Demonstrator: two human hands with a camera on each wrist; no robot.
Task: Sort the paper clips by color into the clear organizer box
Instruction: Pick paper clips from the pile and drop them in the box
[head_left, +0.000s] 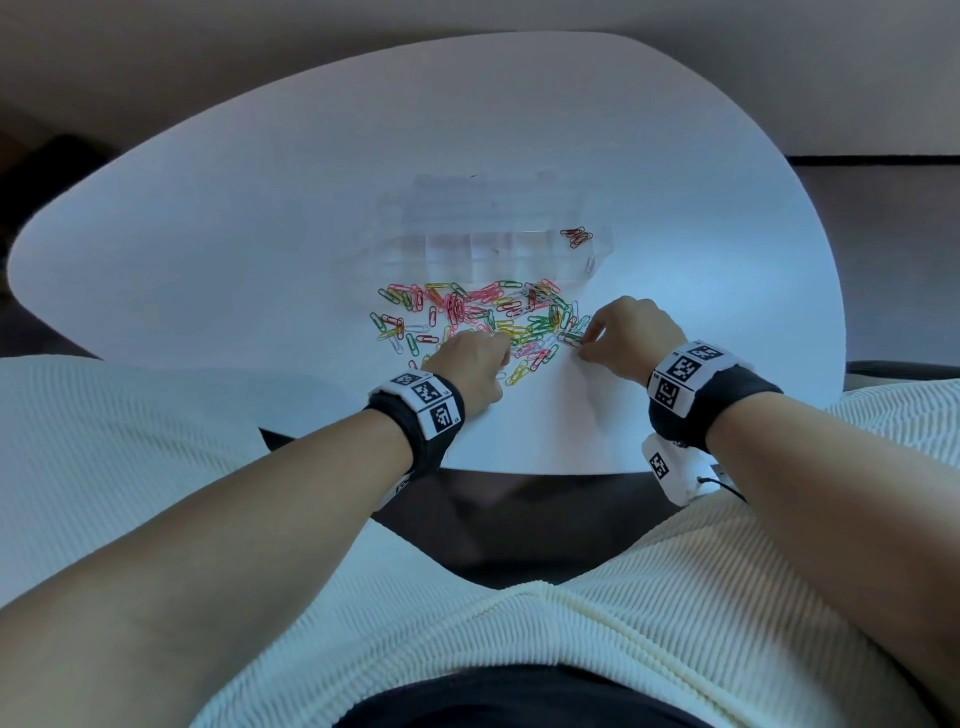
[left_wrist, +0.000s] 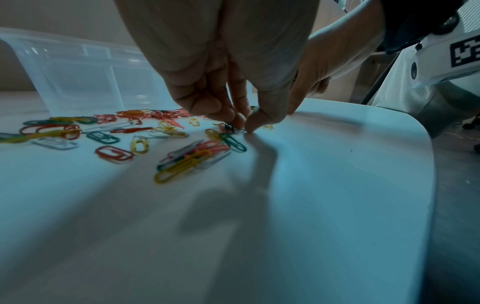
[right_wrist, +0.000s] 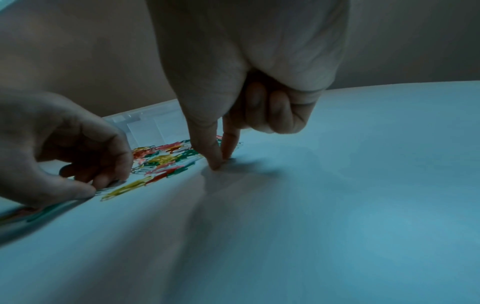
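Picking step, early: mixed paper clips (head_left: 467, 317) heaped on white table (head_left: 260, 234) before clear organizer box (head_left: 488, 234); one compartment holds red clips (head_left: 575, 237).
Left hand (head_left: 467, 364) and right hand (head_left: 631, 332): thumb and forefinger pinched at pile's edge; clip held or not, cannot tell.
Next: lift one colour, carry to own compartment.

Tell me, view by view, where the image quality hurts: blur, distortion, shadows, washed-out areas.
Head view: wide-angle bending curves the table, and the clear organizer box nearly washes into the white top. Left wrist view: near tabletop soft, a long shadow under the left hand. Right wrist view: dim and bluish, paper clips smeared, right hand casting shadow.
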